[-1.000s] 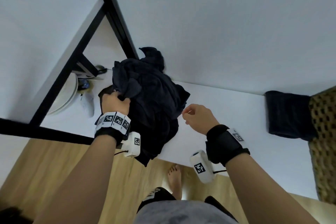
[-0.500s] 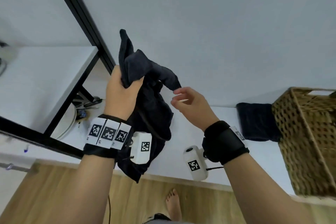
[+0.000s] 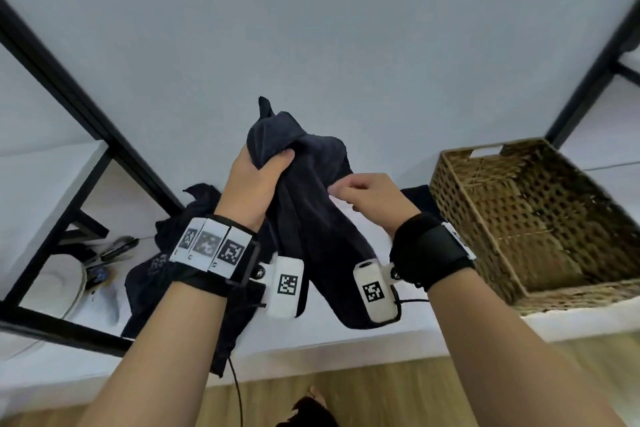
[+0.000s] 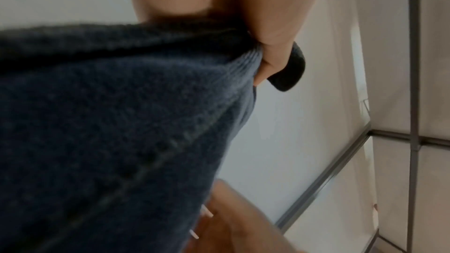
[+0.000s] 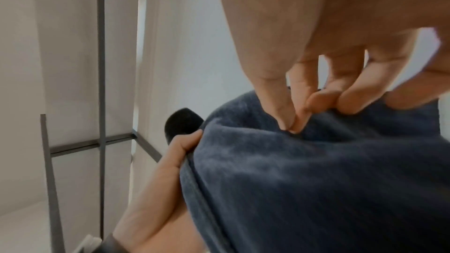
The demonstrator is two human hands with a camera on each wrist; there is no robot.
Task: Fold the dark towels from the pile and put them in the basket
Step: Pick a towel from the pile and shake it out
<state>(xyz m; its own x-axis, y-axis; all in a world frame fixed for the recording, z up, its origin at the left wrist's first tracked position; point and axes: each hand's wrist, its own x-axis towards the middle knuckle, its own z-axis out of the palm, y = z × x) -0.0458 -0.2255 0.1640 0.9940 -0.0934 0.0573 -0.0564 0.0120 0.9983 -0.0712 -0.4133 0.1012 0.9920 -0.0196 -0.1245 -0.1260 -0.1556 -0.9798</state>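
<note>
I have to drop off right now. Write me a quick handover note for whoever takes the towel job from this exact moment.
Left hand: grips the bunched top of a dark towel, held up above the table.
Right hand: pinches a fold of the same towel between thumb and fingertips.
Pile: more dark cloth lies crumpled on the table, left of the held towel.
Basket: wicker, on the table to the right; no towel visible inside.
Another dark cloth lies on the table beside the basket, mostly hidden by the right hand.
Done: one towel lifted.
Left: spread and fold it, basket it, then the pile.
</note>
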